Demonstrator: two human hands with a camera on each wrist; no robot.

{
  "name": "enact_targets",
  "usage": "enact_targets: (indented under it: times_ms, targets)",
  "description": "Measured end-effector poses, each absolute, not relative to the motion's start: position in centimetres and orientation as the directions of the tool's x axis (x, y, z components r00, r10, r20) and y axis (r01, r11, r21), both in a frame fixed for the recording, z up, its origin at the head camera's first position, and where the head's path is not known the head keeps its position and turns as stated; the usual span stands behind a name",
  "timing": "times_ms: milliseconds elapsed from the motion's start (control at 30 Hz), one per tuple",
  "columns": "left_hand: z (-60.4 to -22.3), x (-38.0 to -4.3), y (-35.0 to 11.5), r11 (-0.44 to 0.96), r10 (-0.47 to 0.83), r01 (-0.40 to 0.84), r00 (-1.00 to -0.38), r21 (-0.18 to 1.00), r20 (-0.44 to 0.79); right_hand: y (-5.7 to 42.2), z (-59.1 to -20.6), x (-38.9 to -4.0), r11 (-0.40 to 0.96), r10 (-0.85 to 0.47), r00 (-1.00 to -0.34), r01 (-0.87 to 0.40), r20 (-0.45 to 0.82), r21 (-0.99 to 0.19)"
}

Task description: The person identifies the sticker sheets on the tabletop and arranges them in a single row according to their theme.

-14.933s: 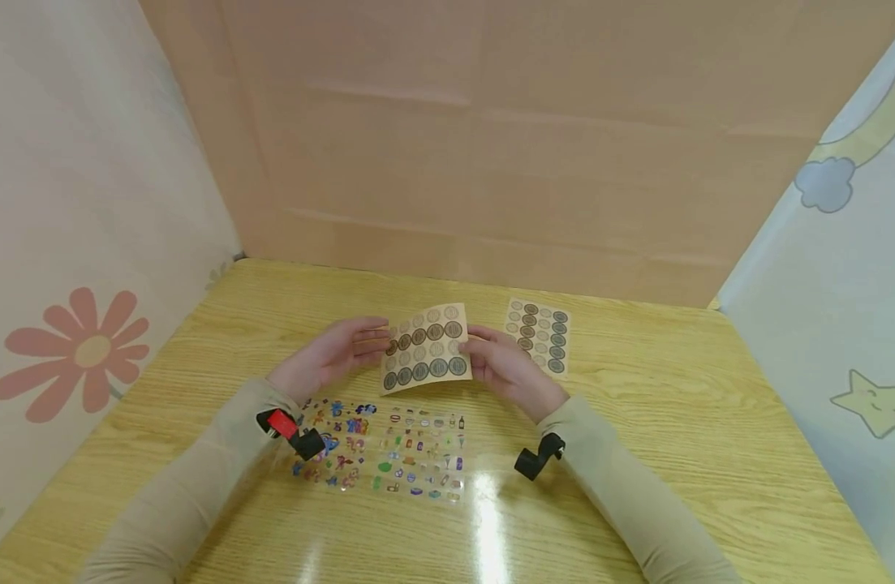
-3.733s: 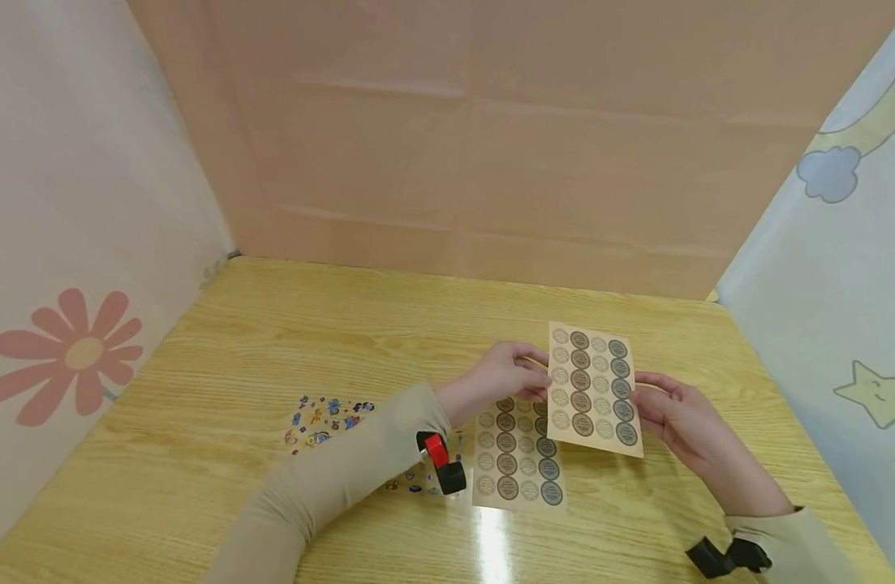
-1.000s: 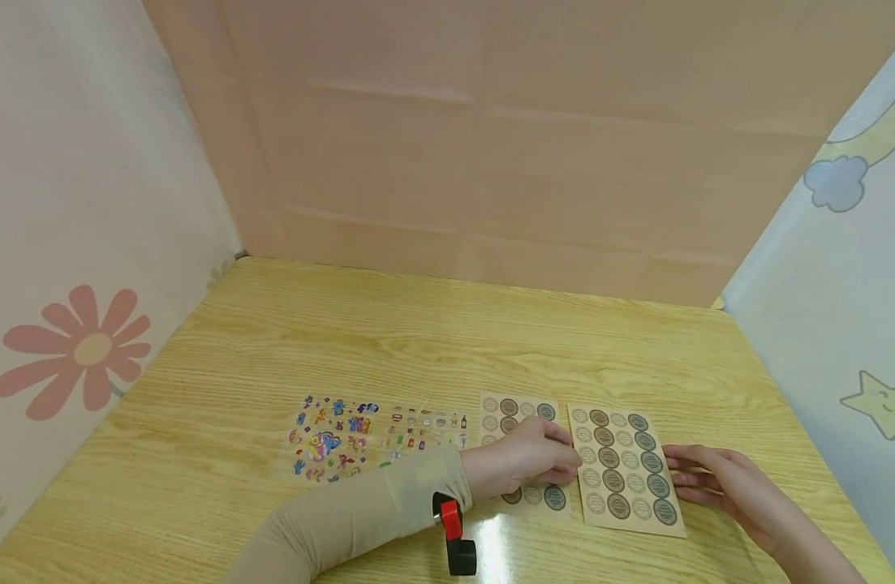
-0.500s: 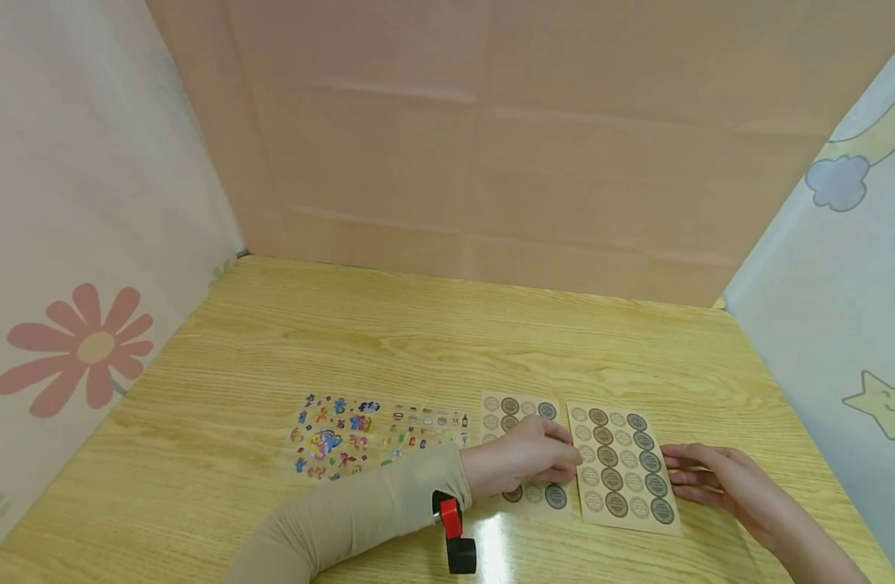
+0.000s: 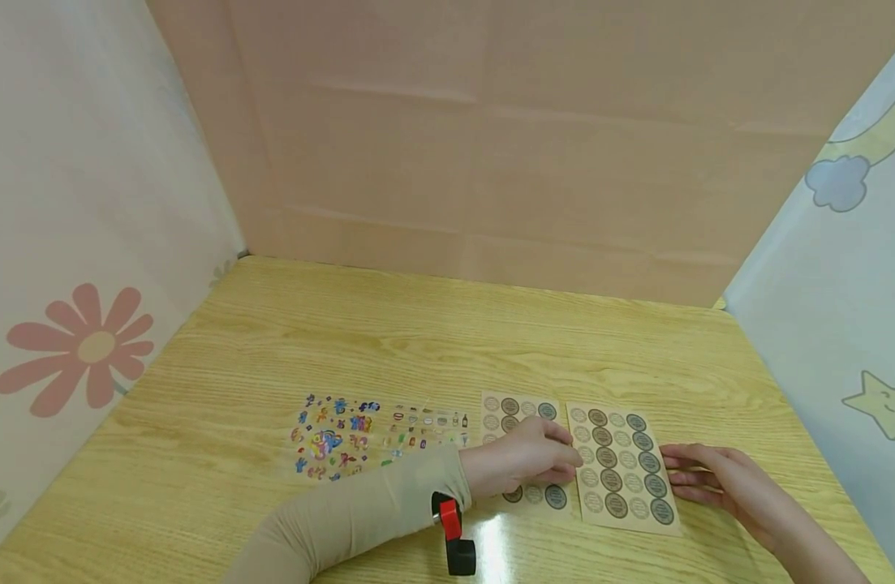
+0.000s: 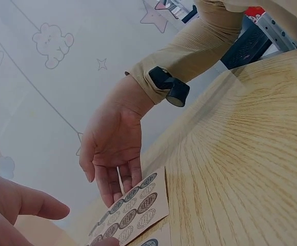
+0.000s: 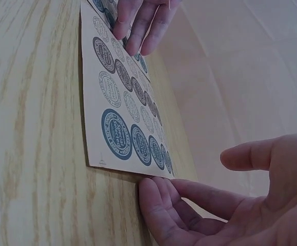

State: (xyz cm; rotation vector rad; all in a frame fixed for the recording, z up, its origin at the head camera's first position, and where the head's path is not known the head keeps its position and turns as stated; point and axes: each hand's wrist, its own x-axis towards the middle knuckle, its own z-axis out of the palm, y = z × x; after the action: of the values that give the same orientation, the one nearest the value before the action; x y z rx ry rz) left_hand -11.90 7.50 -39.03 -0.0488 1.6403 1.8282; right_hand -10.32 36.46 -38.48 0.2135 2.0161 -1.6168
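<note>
In the head view a tan sheet of round stickers (image 5: 622, 470) lies on the wooden table, right of a second, similar sticker sheet (image 5: 498, 414). My left hand (image 5: 523, 458) reaches over that second sheet and hides its middle; its fingertips rest at the left edge of the right-hand sheet. My right hand (image 5: 732, 491) has its fingertips along the opposite edge. The right wrist view shows the right hand's thumb (image 7: 248, 155) raised away from the paper, fingers loosely bent at the edge. In the left wrist view the left thumb (image 6: 40, 203) is also off the sheet.
Left of the tan sheets lie transparent sheets with colourful cartoon stickers (image 5: 330, 438) and small food-like stickers (image 5: 418, 422), partly covered by the left sleeve (image 5: 374, 503). A brown backdrop (image 5: 476, 162) rises behind the table, with printed cloth walls at both sides.
Earlier a sheet was held over the transparent ones; later both hands held one raised at the right. It now lies beside the other sheet. Over the last second it has shifted slightly left.
</note>
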Motion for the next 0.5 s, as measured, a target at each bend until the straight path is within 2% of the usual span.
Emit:
enact_targets:
  times_ms: [233, 367, 500]
  targets:
    - [-39.0, -11.9, 7.3, 0.030, 0.442, -0.497, -0.772, 0.867, -0.457, 36.4, -38.4, -10.2, 0.298, -0.151, -0.838, 0.468, -0.525, -0.832]
    - [-38.7, -12.0, 7.0, 0.030, 0.453, -0.497, -0.767, 0.867, -0.455, 36.6, -38.5, -10.1, 0.286, -0.177, -0.854, 0.431, -0.489, -0.856]
    - [-38.5, -12.3, 6.1, 0.019, 0.502, -0.456, -0.765, 0.890, -0.403, 36.7, -38.5, -10.2, 0.288, -0.186, -0.870, 0.396, -0.456, -0.872]
